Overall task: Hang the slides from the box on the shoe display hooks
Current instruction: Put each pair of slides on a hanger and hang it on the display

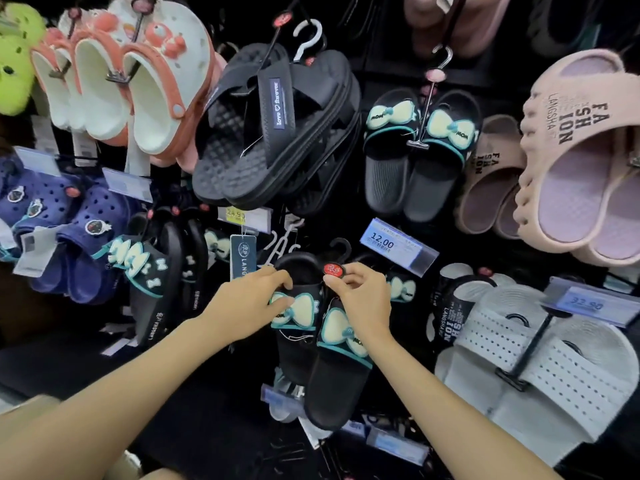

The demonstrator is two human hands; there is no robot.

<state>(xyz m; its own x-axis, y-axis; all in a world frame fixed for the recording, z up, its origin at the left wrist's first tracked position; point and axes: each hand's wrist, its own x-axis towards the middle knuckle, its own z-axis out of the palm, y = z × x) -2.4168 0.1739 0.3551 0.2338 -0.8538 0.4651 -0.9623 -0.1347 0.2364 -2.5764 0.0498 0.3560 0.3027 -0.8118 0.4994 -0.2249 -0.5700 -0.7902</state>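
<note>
A pair of black slides with pale bows edged in teal (332,358) hangs low in the middle of the dark display wall, on a black hanger with a red round badge (335,270). My left hand (249,303) grips the left slide at its strap, thumb on the bow. My right hand (360,296) pinches the hanger just beside the red badge, above the right slide. The hanger's black hook (341,245) curls up just above the badge. I cannot tell whether it sits on a display hook. No box is in view.
Other pairs hang all around: black cross-strap sandals (277,133), a matching bow pair (420,150), pink slides (581,161), white perforated slides (540,368), navy clogs (69,237), white-and-coral clogs (138,81). Price tags read 12.00 (382,243) and 32.90 (585,304).
</note>
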